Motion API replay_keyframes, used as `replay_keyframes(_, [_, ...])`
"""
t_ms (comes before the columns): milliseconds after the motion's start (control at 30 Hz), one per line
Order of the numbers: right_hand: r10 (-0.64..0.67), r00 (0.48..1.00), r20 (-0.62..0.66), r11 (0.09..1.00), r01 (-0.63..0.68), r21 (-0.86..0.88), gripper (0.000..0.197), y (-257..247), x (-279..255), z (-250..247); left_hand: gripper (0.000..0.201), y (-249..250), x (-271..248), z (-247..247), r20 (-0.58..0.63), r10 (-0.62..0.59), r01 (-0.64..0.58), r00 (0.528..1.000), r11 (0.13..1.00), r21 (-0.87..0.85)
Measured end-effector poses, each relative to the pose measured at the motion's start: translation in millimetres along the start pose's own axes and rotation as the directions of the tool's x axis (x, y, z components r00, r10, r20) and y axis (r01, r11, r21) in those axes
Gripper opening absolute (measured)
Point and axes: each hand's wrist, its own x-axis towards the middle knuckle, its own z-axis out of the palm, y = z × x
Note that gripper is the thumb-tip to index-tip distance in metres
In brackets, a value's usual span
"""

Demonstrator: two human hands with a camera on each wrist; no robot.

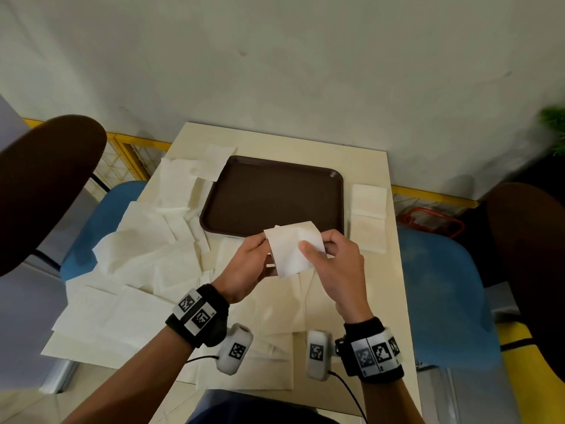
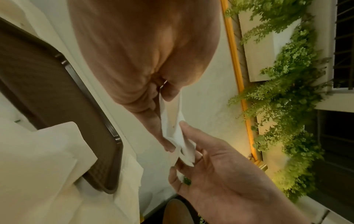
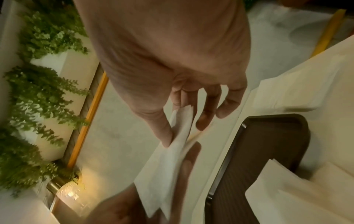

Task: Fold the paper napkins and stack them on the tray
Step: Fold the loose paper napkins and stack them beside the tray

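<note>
1. Both hands hold one napkin (image 1: 293, 250) up in the air. The left hand (image 1: 247, 267) pinches its left edge, with the thumb on top and the fingers curled behind. The right hand (image 1: 342, 264) pinches its right side, with the thumb pressed on the front.
2. The napkin looks folded already, maybe in two or more layers. The wrist views are blurry, so the number of layers is hard to tell.
3. It could go wrong if one hand lets go too soon. Then the thin paper may flop open and the fold would be lost. A hard pull from both sides could tear it too.
4. The napkin could also land crooked if it is dropped and not laid flat.
5. The tray (image 1: 269, 179) sits just past the held napkin, farther from the person. Nothing lies on the part that shows.
6. Loose napkins (image 1: 146, 240) lie in a messy pile to the left of the grip. A small neat pile (image 1: 368, 215) sits to the right of it, beside the tray.
</note>
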Motion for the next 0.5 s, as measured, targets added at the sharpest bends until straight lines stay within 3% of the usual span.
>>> replay_keyframes(267, [-0.017,1.0,-0.015,0.999,0.016,-0.043,0.018,6.8,3.6,-1.6,0.043,-2.7,5.9,1.4,0.004,-0.09,0.089,0.996,0.974,-0.207])
replay_keyframes(500, [-0.078,0.997,-0.017,0.994,0.076,-0.079,0.018,10.9,4.6,-7.4,0.048,-5.3,11.5,6.4,-0.035,-0.113,0.105,0.993,0.978,-0.18])
